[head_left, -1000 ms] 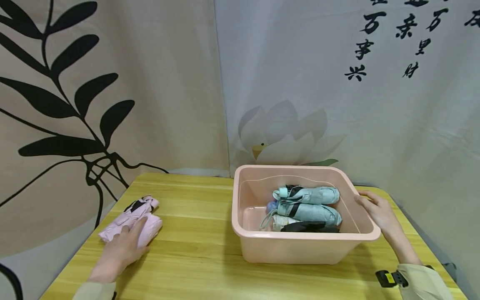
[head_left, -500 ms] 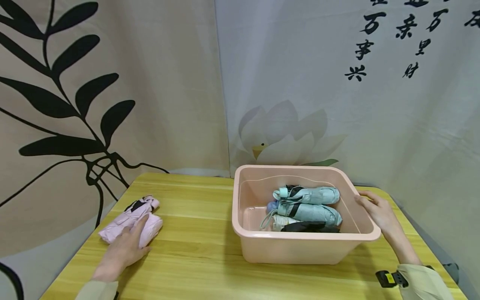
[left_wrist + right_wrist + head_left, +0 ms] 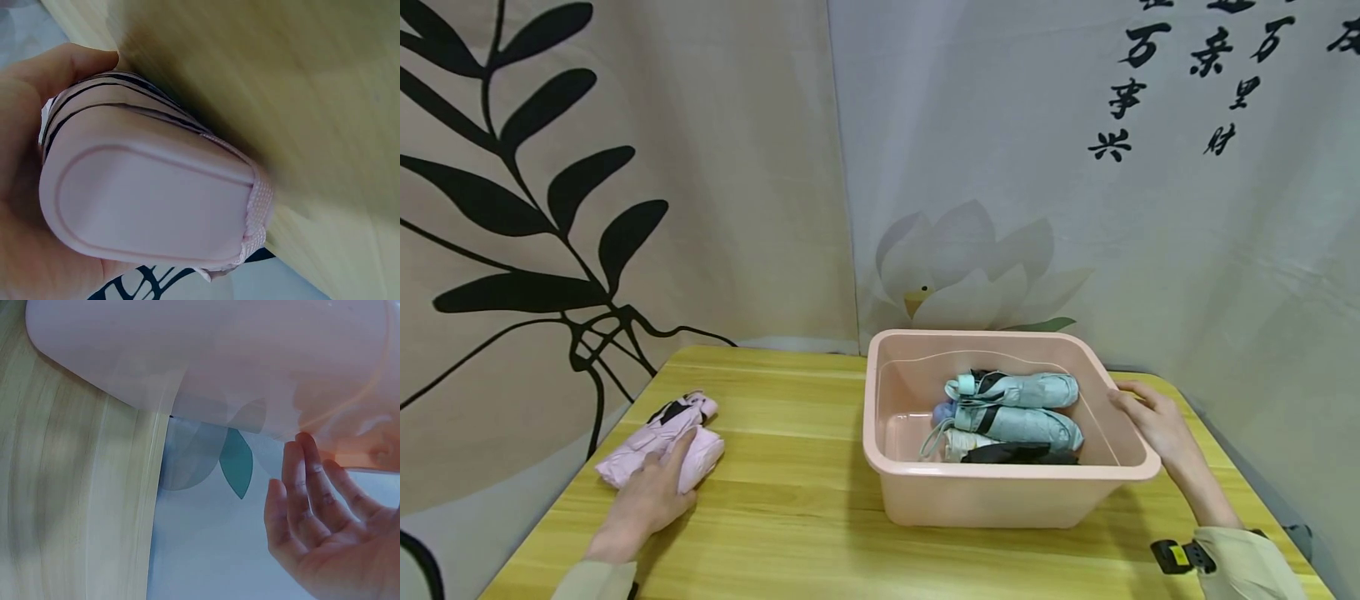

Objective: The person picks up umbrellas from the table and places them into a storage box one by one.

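My left hand (image 3: pixel 651 496) grips a folded pale pink umbrella (image 3: pixel 700 457) lying on the left part of the table, thumb and fingers on opposite sides of it. In the left wrist view, the umbrella's flat, rounded handle end (image 3: pixel 156 200) faces the camera, with a woven strap (image 3: pixel 257 209) along one edge. My right hand (image 3: pixel 1153 421) is at the right rim of a pink plastic bin (image 3: pixel 985 497), its fingers extended. Seen from the right wrist, the fingertips (image 3: pixel 304 439) are right at the bin's outer wall.
Inside the bin lie two light blue folded umbrellas (image 3: pixel 1026 425), a black one (image 3: pixel 1018 454) and a whitish bundle. The wooden table (image 3: pixel 790 467) reaches back to a printed curtain (image 3: pixel 752 167). Its left edge runs close beside the pink umbrella.
The left hand has shifted very slightly on the pink umbrella. The right hand and the bin stay where they were.
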`<state>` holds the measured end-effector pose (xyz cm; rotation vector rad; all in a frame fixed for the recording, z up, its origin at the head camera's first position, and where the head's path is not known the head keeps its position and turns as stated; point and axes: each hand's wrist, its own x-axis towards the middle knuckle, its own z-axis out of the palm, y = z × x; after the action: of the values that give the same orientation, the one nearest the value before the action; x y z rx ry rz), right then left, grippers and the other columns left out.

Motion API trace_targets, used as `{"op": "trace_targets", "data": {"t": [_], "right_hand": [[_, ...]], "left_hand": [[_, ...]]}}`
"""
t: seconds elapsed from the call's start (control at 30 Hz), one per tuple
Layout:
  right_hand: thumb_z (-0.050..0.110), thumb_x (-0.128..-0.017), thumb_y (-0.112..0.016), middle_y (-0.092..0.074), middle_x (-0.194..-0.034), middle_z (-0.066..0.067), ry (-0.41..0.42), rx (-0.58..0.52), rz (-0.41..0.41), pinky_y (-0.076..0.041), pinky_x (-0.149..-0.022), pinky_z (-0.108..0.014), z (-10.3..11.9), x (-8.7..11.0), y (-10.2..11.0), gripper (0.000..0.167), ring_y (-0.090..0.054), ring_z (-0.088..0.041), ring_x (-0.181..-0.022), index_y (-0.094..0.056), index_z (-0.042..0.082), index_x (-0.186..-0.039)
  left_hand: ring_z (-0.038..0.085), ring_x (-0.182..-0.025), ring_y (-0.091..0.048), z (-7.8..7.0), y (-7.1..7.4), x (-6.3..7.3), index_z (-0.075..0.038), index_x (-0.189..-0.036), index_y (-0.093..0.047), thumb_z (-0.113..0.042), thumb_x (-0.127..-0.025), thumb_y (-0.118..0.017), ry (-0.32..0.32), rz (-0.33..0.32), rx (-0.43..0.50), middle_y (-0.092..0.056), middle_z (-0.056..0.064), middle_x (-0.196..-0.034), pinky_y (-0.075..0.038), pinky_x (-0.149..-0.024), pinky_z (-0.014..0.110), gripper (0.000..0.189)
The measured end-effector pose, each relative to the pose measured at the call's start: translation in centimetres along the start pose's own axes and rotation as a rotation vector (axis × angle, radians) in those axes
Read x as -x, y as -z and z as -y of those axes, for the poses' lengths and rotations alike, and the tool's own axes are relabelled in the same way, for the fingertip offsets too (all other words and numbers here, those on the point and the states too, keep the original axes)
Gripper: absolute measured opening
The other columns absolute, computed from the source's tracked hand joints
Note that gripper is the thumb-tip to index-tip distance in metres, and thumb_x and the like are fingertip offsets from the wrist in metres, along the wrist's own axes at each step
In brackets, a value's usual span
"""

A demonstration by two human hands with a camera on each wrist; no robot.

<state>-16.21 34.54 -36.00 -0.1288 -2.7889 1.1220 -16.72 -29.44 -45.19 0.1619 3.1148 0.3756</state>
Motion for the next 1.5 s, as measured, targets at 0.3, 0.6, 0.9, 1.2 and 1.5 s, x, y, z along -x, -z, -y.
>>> {"op": "trace_targets", "data": {"t": [0.3, 0.6, 0.9, 1.2, 1.5], "right_hand": [[0.036, -0.100, -0.040, -0.056, -0.121, -0.035, 0.005, -0.004, -0.007, -0.048, -0.064, -0.022, 0.1, -0.1, 0.0, 0.054, -0.054, 0.002, -0.077, -0.048, -0.007, -0.132], [0.036, -0.099, -0.042, -0.057, -0.120, -0.035, 0.012, -0.005, -0.015, -0.048, -0.064, -0.022, 0.2, -0.1, 0.0, 0.054, -0.053, 0.006, -0.076, -0.049, -0.006, -0.131], [0.035, -0.099, -0.042, -0.057, -0.120, -0.035, 0.014, -0.007, -0.022, -0.047, -0.064, -0.021, 0.2, -0.1, 0.0, 0.053, -0.051, 0.009, -0.074, -0.050, -0.007, -0.131], [0.035, -0.100, -0.041, -0.056, -0.121, -0.035, 0.017, -0.011, -0.016, -0.048, -0.064, -0.021, 0.1, 0.0, 0.0, 0.053, -0.052, 0.007, -0.075, -0.049, -0.006, -0.131], [0.037, -0.100, -0.041, -0.057, -0.121, -0.035, 0.010, -0.013, -0.013, -0.048, -0.064, -0.022, 0.1, 0.0, 0.0, 0.054, -0.053, 0.007, -0.076, -0.049, -0.006, -0.132]], "left_hand": [[0.060, -0.088, -0.054, -0.1, -0.1, -0.2, -0.005, -0.146, -0.018, -0.018, -0.075, -0.071, -0.014, -0.007, 0.018, -0.043, 0.047, -0.117, -0.047, -0.071, 0.064, 0.090], [0.067, -0.096, -0.047, -1.1, -0.5, -0.3, -0.009, -0.147, -0.019, -0.018, -0.075, -0.072, -0.027, -0.004, 0.046, -0.036, 0.048, -0.124, -0.045, -0.075, 0.069, 0.090], [0.064, -0.102, -0.050, -2.6, -1.0, -0.8, -0.013, -0.150, -0.013, -0.017, -0.079, -0.069, -0.061, 0.071, 0.099, -0.027, 0.053, -0.131, -0.049, -0.074, 0.062, 0.091], [0.060, -0.100, -0.053, -4.0, -1.2, -0.8, -0.017, -0.151, -0.013, -0.018, -0.080, -0.068, -0.091, 0.074, 0.111, -0.036, 0.048, -0.127, -0.049, -0.072, 0.062, 0.090], [0.052, -0.095, -0.059, -4.7, -1.3, -0.9, -0.021, -0.151, -0.015, -0.019, -0.080, -0.068, -0.099, 0.066, 0.125, -0.038, 0.045, -0.128, -0.051, -0.069, 0.059, 0.089]]}}
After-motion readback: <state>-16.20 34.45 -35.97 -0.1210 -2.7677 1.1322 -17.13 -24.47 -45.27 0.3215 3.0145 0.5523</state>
